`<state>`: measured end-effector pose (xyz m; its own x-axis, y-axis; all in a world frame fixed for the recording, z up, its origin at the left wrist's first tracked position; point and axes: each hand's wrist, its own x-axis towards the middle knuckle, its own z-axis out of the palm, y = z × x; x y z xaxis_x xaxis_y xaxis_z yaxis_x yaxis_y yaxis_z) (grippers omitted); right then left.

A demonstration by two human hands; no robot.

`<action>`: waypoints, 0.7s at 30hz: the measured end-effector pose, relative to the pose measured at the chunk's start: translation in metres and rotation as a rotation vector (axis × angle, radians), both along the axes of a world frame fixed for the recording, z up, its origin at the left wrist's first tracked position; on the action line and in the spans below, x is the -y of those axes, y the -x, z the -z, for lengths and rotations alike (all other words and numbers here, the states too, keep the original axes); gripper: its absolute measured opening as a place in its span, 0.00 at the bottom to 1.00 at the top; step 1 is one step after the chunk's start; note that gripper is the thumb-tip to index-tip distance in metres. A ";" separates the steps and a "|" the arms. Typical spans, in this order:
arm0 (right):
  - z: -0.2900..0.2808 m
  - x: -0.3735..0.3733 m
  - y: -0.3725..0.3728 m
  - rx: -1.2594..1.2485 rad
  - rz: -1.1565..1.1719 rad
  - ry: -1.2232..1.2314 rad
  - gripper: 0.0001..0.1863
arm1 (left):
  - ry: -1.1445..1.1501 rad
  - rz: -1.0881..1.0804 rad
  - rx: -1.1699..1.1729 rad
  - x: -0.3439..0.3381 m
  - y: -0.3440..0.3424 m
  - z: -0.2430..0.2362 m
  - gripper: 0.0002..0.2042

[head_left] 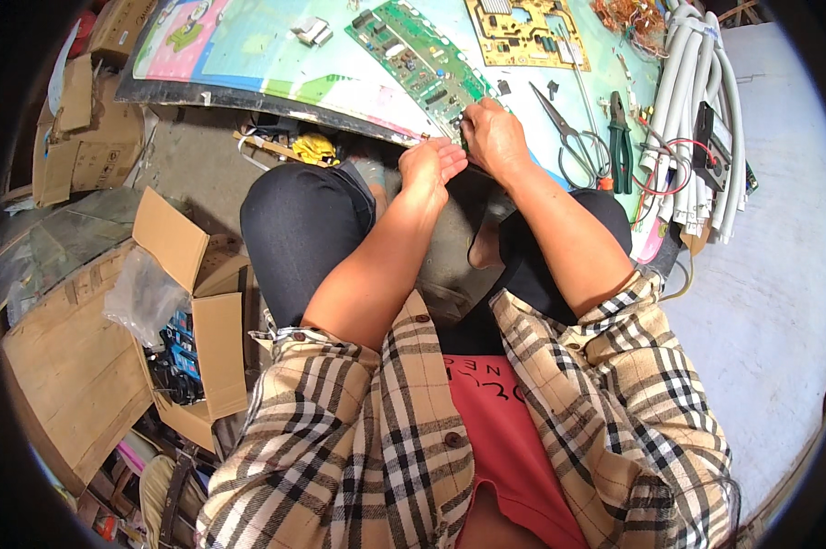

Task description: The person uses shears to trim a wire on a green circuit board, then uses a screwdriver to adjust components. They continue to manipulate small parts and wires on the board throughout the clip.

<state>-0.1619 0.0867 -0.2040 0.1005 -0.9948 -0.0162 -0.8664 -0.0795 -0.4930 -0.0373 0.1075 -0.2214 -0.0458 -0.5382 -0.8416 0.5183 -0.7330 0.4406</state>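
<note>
Green PCB [413, 55]: on the table [267, 69], parts side showing; lies slantwise, far-left to near-right, its near end close to the table's near edge.
R hand [497, 137]: fingers bent, tips at green PCB's near end; can't tell if clamped on it or just touching.
L hand [427, 168]: by table's near edge, just left of R hand; fingers loosely bent, palm partly showing; can't tell if it holds anything.
Tan PCB [523, 50]: far side, right of green PCB, lying flat & apart from it.
Connector [312, 33]: small, silvery, far, left of green PCB.
Scissors [568, 137]: right of R hand; blades point far-left, loops near.
Pliers [622, 157]: green handles toward near side, just right of scissors.
Tubes [676, 101]: pale bundle, running near-far along table's right side.
Black box [709, 151]: small, on the tubes, w/ wires about it.
Copper wire [629, 23]: tangled heap, far-right, nr far end of tubes.
Carton [225, 361]: left of the person, flaps open, blue/blk goods [181, 346] inside; clear bag [148, 302] at its left side.
Yellow bag [314, 148]: left of L hand, low, nr table's near edge.
</note>
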 end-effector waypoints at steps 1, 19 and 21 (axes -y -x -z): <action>0.000 0.000 0.000 -0.019 0.008 -0.003 0.05 | -0.004 -0.001 0.008 0.000 0.000 0.000 0.16; -0.030 -0.005 -0.002 0.392 0.010 -0.097 0.07 | 0.059 -0.089 -0.151 0.016 -0.007 -0.013 0.16; -0.034 -0.006 -0.007 0.414 -0.049 -0.142 0.07 | 0.116 -0.119 -0.290 0.019 -0.013 -0.004 0.16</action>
